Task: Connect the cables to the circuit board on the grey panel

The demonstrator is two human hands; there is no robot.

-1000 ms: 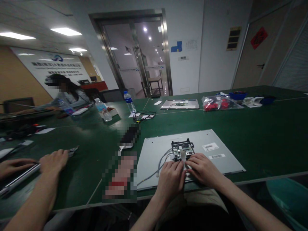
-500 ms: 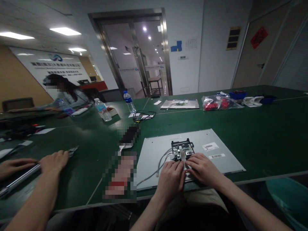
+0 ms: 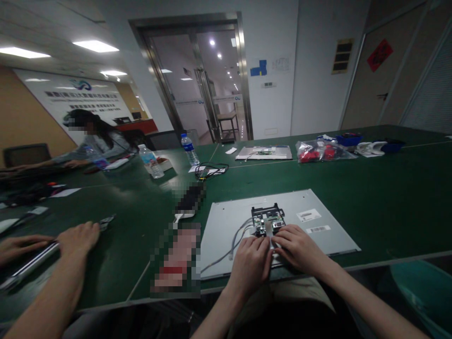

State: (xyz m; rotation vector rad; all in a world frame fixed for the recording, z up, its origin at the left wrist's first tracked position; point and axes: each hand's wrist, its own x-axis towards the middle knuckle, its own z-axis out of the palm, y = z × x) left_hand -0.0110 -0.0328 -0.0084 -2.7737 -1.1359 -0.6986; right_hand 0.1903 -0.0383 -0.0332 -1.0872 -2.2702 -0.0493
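A pale flat panel (image 3: pixel 226 221) lies on the green table near its front edge. On its middle sits a circuit board in a black bracket (image 3: pixel 267 211), and grey cables (image 3: pixel 236 238) run from its left side down the panel. A pale flat ribbon (image 3: pixel 269 229) hangs from the board's lower edge. My left hand (image 3: pixel 251 259) is closed, fingers bent, at the ribbon's left side. From the right, my right hand (image 3: pixel 298 247) is closed at the ribbon too, its fingertips just below the board. The fingertips of both hands almost meet over the ribbon.
At the left, another person's hands (image 3: pixel 76 238) rest by a metal bar (image 3: pixel 30 266). Left of the panel lie a phone-like dark object (image 3: pixel 190 197) and a blurred pink item (image 3: pixel 178 256). Farther back are bottles (image 3: pixel 189 149), black cable (image 3: pixel 212 170), a second panel (image 3: pixel 278 153) and a plastic bag (image 3: pixel 323 150).
My hands and the panel have hardly moved. At the far left, the seated person's arm has shifted slightly.
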